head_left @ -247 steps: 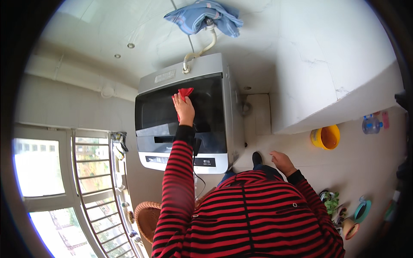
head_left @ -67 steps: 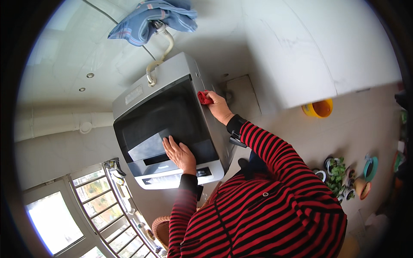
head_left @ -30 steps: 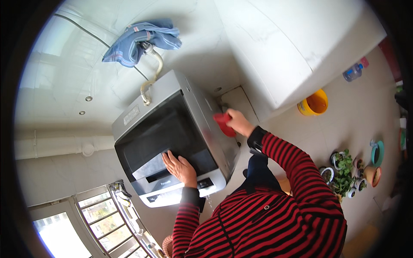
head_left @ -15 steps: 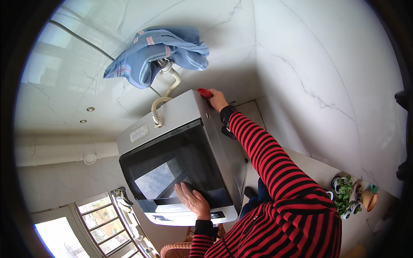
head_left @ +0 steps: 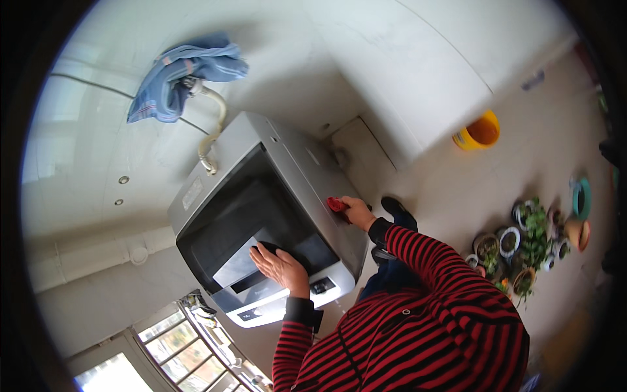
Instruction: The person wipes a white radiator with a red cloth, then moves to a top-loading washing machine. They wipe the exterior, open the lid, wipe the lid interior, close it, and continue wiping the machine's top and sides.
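Observation:
A silver top-loading washing machine (head_left: 230, 139) stands before me, its dark glossy lid (head_left: 251, 196) down. My left hand (head_left: 282, 269) lies flat on the front part of the lid, fingers stretched out. Around a bunched red cloth (head_left: 336, 204), the fingers of my right hand (head_left: 358, 213) are closed. That hand holds the cloth against the machine's grey right side panel, below the top edge. Part of the cloth is hidden in my fingers.
A pale hose (head_left: 214, 108) runs from the machine's back to a wall tap draped with a blue cloth (head_left: 171, 77). On the floor to the right are a yellow bucket (head_left: 482, 130) and several potted plants (head_left: 534, 225). A barred window (head_left: 171, 340) is at lower left.
My right hand has moved the red cloth from the machine's back right corner toward me along its side. My left hand stays on the lid. The view has swung right, bringing in the bucket.

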### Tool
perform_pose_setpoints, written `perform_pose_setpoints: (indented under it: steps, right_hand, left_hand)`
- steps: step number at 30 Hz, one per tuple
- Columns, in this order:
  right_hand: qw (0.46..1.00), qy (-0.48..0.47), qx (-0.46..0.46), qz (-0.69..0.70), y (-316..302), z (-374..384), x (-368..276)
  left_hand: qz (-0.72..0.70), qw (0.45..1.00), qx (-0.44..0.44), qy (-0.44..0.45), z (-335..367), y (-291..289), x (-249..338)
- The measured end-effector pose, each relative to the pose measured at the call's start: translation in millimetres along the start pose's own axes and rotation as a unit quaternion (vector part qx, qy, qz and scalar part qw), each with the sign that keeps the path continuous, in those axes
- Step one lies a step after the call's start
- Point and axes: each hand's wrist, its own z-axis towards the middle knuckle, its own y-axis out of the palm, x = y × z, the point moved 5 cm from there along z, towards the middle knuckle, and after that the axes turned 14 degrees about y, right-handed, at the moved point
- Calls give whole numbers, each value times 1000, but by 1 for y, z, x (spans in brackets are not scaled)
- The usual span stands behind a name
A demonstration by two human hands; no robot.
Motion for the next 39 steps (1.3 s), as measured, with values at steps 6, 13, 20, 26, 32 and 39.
perform_pose_setpoints:
  steps: [6,13,20,26,32,39]
  right_hand:
    - [997,27,29,69,4,-108,53]
    - [998,42,43,36,-2,-181,83]
    - [992,116,-32,-44,-37,-118,64]
    - [992,25,91,-86,-56,50,-10]
    - [990,-48,123,-49,-19,237,-126]
    - [987,-128,58,-80,36,318,-162]
  left_hand:
    - [37,999,4,21,-1,9,-10]
    - [19,1000,7,20,1,11,-14]
    - [12,1000,-9,4,-2,7,-9]
    - [-3,1000,-8,21,-3,1,-4]
    - [-29,999,-7,31,-1,-9,4]
    - [-40,999,-29,-4,3,-11,4]
